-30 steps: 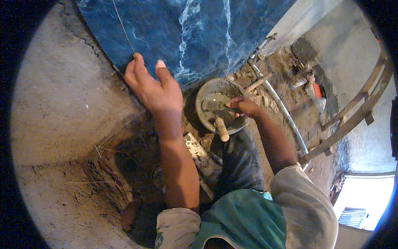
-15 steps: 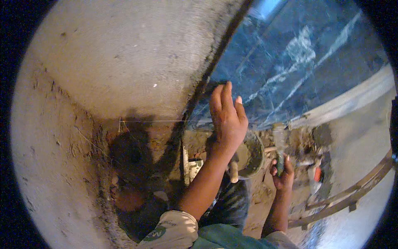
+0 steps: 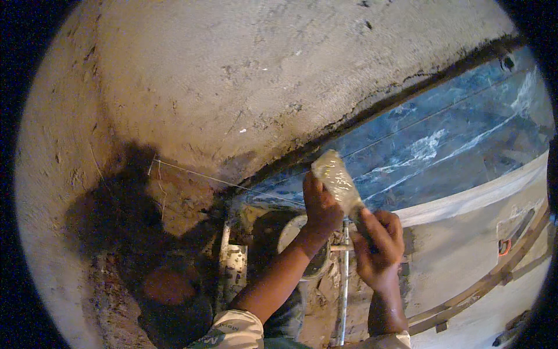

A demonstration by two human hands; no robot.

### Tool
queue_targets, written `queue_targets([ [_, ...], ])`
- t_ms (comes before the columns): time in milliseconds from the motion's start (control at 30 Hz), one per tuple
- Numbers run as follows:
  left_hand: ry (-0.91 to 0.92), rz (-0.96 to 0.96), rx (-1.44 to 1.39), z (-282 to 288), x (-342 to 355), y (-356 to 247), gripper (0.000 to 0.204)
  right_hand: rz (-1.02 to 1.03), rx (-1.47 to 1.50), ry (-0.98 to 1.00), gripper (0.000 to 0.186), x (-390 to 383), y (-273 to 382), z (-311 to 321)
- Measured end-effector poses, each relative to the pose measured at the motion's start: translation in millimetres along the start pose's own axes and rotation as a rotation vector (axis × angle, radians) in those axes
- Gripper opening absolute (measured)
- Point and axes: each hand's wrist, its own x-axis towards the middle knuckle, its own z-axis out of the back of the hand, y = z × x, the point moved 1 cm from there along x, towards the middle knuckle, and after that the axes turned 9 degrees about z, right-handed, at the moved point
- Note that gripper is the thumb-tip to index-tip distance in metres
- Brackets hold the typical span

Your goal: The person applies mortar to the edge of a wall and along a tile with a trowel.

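In the head view, the right hand (image 3: 379,244) is closed around the handle of a trowel (image 3: 338,183), whose blade rises up and to the left, coated in wet pale mortar, its tip lying over the lower edge of the blue marble slab (image 3: 442,139). The left hand (image 3: 321,209) is raised beside it, fingers curled loosely with the fingertips touching the underside of the blade; it grips nothing firmly that can be made out. Above both hands spreads a rough cement-plastered wall (image 3: 232,75), parted from the slab by a dark open joint (image 3: 372,110). A thin taut string (image 3: 197,174) runs from the wall toward the hands. Below the left wrist sits a round mortar pan (image 3: 299,238), half hidden by the left forearm, so its contents cannot be told. A pale metal pipe (image 3: 344,291) stands just right of the pan, between the two forearms, and a second upright length (image 3: 224,262) stands to its left in shadow. Under the slab a light grey ledge (image 3: 465,203) runs off to the right, with wooden battens (image 3: 494,279) lower right and a small orange object (image 3: 504,247) near them. Half a second ago the left hand lay flat and open against the slab while the right hand was down low by the pan; now both hands have come together at the trowel, raised in front of the slab's lower edge.
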Motion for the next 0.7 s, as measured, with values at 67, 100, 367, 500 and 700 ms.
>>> queue_targets([
  [67, -0.016, -0.010, 0.043, -2.4, 0.1, -3.6, 0.035, 0.048, -0.172, 0.093, 0.047, 12.1, 3.3, -11.7],
  [100, 0.010, 0.093, -0.059, -3.8, -1.7, -5.5, 0.030, 0.071, -0.232, 0.115, 0.048, 14.7, 2.2, -16.2],
  [367, -0.160, -0.083, 0.350, -9.3, -0.1, -17.1, 0.017, 0.156, -0.466, 0.207, 0.054, 21.2, -5.4, -47.4],
  [500, -0.171, -0.162, 0.592, -12.1, -8.5, -16.9, 0.014, 0.075, -0.510, 0.348, 0.058, 14.9, -5.6, -51.5],
  [700, -0.108, -0.179, 0.499, -9.9, -19.8, -2.5, 0.051, 0.035, -0.526, 0.518, 0.073, 15.1, 3.3, -59.5],
])
